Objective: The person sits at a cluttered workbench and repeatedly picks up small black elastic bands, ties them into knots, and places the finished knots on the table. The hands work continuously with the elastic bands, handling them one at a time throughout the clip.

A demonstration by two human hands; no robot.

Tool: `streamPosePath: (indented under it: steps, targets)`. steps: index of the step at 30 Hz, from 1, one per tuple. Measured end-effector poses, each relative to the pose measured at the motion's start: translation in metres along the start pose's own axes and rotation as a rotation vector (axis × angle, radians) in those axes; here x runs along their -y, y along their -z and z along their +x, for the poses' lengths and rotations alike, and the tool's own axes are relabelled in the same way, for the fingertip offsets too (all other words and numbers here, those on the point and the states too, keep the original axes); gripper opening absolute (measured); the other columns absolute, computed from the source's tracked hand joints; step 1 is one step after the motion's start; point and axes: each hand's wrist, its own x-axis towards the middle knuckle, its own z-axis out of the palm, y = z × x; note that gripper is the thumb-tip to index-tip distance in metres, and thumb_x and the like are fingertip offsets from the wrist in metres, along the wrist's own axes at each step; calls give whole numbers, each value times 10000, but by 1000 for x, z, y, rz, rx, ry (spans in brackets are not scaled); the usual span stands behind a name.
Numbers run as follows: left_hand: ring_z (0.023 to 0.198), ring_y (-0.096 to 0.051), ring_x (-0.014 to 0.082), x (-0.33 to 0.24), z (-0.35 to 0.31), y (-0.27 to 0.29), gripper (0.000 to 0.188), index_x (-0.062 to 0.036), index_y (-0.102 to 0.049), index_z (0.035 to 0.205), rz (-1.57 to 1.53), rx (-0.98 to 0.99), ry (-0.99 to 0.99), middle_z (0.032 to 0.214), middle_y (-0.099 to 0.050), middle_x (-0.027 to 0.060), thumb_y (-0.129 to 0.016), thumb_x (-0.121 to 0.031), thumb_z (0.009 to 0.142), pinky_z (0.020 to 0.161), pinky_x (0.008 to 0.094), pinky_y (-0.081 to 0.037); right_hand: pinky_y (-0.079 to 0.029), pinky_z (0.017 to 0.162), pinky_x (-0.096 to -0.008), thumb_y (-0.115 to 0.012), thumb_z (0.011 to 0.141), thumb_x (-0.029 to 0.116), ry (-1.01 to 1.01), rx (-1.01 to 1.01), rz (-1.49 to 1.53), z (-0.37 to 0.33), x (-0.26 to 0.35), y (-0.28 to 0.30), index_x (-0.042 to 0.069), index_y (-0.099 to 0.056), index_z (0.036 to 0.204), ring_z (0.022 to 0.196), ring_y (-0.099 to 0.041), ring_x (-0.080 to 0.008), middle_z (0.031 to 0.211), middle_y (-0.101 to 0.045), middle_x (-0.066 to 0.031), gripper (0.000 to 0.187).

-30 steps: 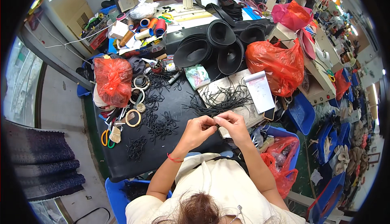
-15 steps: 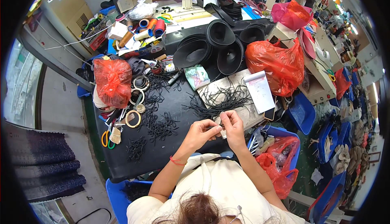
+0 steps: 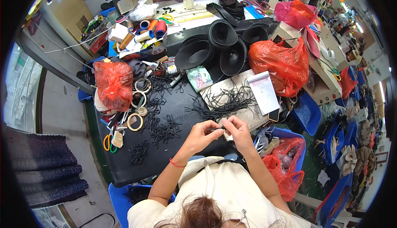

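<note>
My left hand (image 3: pixel 205 133) and my right hand (image 3: pixel 237 132) meet close together over the front edge of the black table. Both are closed, thumbs against forefingers, on a thin black cord (image 3: pixel 222 129) that is mostly hidden by the fingertips. Just beyond them a loose heap of black cords (image 3: pixel 225 103) spreads over a pale board (image 3: pixel 244 83). To the left lie more tangled black cords (image 3: pixel 163 128), with a small separate bunch (image 3: pixel 138 151) nearer the table's front edge.
A notepad (image 3: pixel 264 93) lies at the board's right, beside a red plastic bag (image 3: pixel 279 66). Stacked black curved pieces (image 3: pixel 194 52) stand farther back. Tape rings (image 3: pixel 135 121), scissors (image 3: pixel 108 143) and another red bag (image 3: pixel 113 85) line the left side. A blue bin (image 3: pixel 301 145) stands at the right.
My right hand's fingers have lowered and curled in closer to the left fingertips. The left hand stays almost in place. At the back, the other person's hands have shifted near the sewing machine.
</note>
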Motion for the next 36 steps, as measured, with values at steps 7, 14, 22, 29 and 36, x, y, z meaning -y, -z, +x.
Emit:
streamPosePath:
  steps: [7, 14, 22, 29, 36]
  targets:
    - [674, -502, 21, 16, 0, -18, 141, 6, -597, 909, 9, -204, -92, 755, -583, -19, -621, -106, 828, 577, 172, -408, -332, 517, -180, -593, 863, 193, -46, -126, 186, 2, -11, -1, 57, -561, 734, 567, -415, -22, 634, -496, 41, 190]
    - [609, -463, 25, 15, 0, -20, 163, -15, -593, 900, -210, -239, -78, 699, -550, -21, -598, -172, 856, 520, 164, -337, -379, 547, -184, -603, 851, 146, -15, 15, 59, -6, -1, 5, 5, -602, 898, 622, -471, -39, 703, -544, 18, 149]
    - [577, -430, 28, 19, 0, -28, 174, -19, -587, 880, -174, -332, -79, 663, -523, -21, -563, -192, 881, 500, 176, -324, -377, 574, -174, -590, 858, 142, -16, 14, -2, -13, -2, 5, -2, -594, 952, 639, -460, -35, 709, -531, 31, 172]
    - [600, -465, 35, 18, 1, -22, 210, 11, -611, 940, 37, -184, -35, 680, -555, -7, -547, -181, 886, 514, 186, -370, -381, 557, -173, -573, 879, 194, 48, -78, 8, 2, -2, 5, 34, -575, 769, 615, -462, -21, 683, -538, 38, 194]
    - [568, -471, 48, 21, -5, -30, 199, 13, -632, 911, 39, -205, -135, 655, -553, -6, -537, -159, 883, 496, 212, -384, -293, 452, -224, -586, 858, 195, 214, -213, -372, 4, -8, 2, 23, -555, 651, 513, -373, -24, 586, -496, 26, 272]
